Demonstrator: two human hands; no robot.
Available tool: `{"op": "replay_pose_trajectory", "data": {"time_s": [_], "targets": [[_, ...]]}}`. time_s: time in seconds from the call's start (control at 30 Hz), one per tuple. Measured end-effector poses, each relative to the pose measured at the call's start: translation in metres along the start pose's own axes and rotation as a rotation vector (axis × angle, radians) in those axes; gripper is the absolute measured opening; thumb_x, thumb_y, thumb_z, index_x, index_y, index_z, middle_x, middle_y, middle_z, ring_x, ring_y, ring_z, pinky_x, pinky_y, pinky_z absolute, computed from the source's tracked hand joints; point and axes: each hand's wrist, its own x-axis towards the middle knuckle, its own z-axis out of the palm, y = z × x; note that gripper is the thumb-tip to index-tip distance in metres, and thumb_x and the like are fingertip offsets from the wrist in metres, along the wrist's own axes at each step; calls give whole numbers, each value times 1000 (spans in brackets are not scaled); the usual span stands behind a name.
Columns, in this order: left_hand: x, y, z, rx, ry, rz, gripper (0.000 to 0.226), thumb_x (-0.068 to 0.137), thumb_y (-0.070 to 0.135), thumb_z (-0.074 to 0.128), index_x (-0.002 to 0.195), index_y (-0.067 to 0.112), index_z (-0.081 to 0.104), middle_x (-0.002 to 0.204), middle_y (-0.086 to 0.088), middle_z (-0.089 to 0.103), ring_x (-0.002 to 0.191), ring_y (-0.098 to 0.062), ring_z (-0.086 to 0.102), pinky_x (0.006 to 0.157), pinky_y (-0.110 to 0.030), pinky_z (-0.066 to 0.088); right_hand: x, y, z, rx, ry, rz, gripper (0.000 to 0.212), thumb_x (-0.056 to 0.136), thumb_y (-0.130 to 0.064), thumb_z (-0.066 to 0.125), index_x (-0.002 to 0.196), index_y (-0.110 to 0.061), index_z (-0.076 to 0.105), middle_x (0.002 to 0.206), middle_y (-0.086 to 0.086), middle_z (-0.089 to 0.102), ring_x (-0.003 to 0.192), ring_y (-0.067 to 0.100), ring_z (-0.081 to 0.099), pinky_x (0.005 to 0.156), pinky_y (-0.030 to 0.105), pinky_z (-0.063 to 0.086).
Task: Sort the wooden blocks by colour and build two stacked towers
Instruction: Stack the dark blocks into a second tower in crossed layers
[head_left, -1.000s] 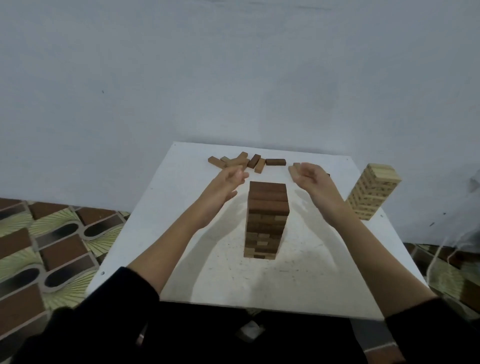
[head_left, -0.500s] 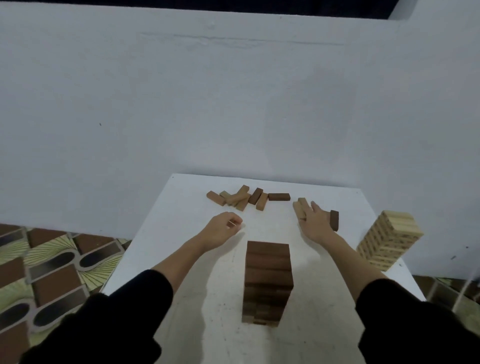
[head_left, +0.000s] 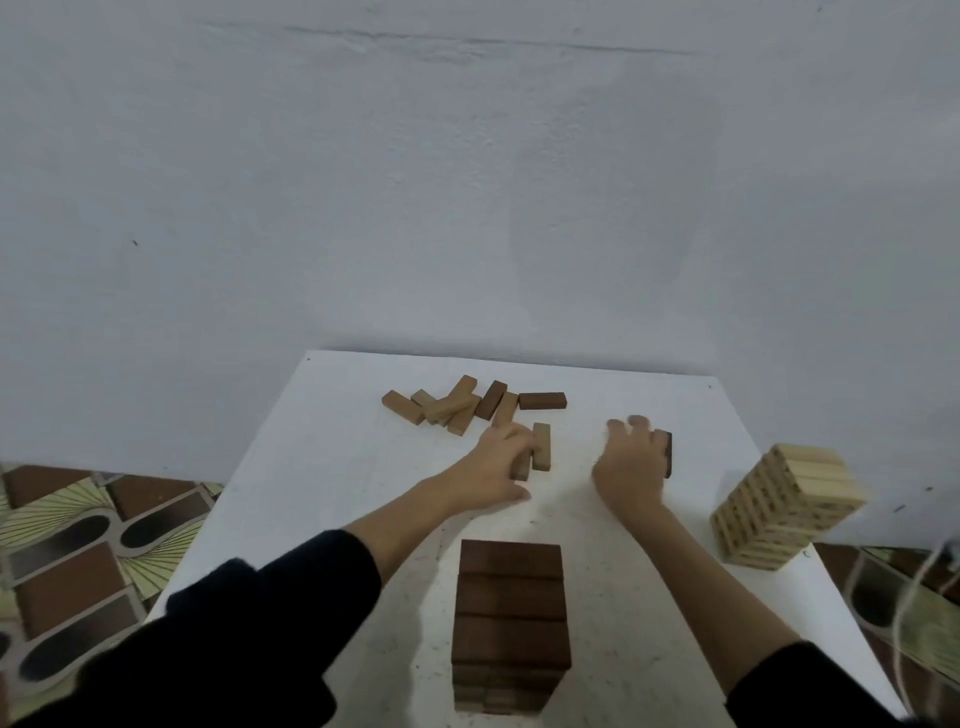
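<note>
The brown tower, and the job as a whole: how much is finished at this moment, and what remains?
Done: the pale tower stands at the table's right edge, with no pale blocks loose. The brown tower is many layers high. In hand: the left hand is on two lighter brown blocks; the right hand covers a dark block. Left: the loose brown blocks at the far side must still go on.

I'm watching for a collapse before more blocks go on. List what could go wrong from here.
1. Both forearms reach past the dark tower; drawing back, a sleeve could clip it.
2. The pale tower stands close to the table's right edge, so a nudge might tip it off.
3. The left hand pinches blocks loosely; one could drop.
</note>
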Motion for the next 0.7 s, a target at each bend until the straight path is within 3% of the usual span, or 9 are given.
{"op": "replay_pose_trajectory", "data": {"time_s": [0.1,0.3,0.37,0.43,0.5,0.53,0.6,0.7], "targets": [[12,-1,1,161,-98,10,68,83,22,72,139,10,37,150,-3,20,138,-21,12,110,-29,21,0,8,-4,-137,-109,159,28,81,5,46,107,7,56,119,24,49,109,40,43,78,38,41],[30,-6,2,192,-118,10,71,84,20,71,143,13,33,151,-4,20,138,-24,9,111,-34,19,-5,6,8,-188,-164,25,33,85,1,43,117,-2,52,141,12,35,122,29,35,96,31,35],[32,-10,2,140,-96,7,69,84,16,71,143,16,34,148,-4,23,137,-23,13,111,-33,20,-3,3,14,-79,-167,-70,37,84,6,41,118,-1,53,135,13,41,119,30,37,93,26,32],[33,-13,2,87,-75,8,67,82,14,72,140,18,38,147,-4,23,137,-22,15,110,-32,21,-1,-1,19,146,-198,-189,36,79,16,40,107,3,58,115,16,53,108,35,44,80,23,28],[34,-16,2,34,-53,16,65,79,13,75,136,17,42,147,-4,24,136,-22,18,110,-31,23,3,-3,23,354,-228,-208,30,77,18,46,98,3,61,100,16,58,98,38,52,78,28,36],[34,-17,3,17,-43,23,64,78,12,76,133,16,44,146,-3,26,135,-21,21,109,-29,25,4,-5,22,446,-226,-175,31,80,14,52,107,2,60,106,16,57,99,35,53,81,32,43],[34,-19,4,-15,-29,26,60,75,12,78,127,14,48,143,-2,31,130,-19,27,104,-25,29,5,-7,18,538,-305,-118,56,78,5,63,131,0,45,125,14,45,107,29,51,88,32,47],[32,-24,6,-85,-5,29,53,70,12,82,113,16,52,126,2,40,116,-18,38,95,-26,38,4,-5,18,550,-437,-138,86,71,-1,73,144,-6,28,139,11,37,102,22,50,91,37,48]]}}
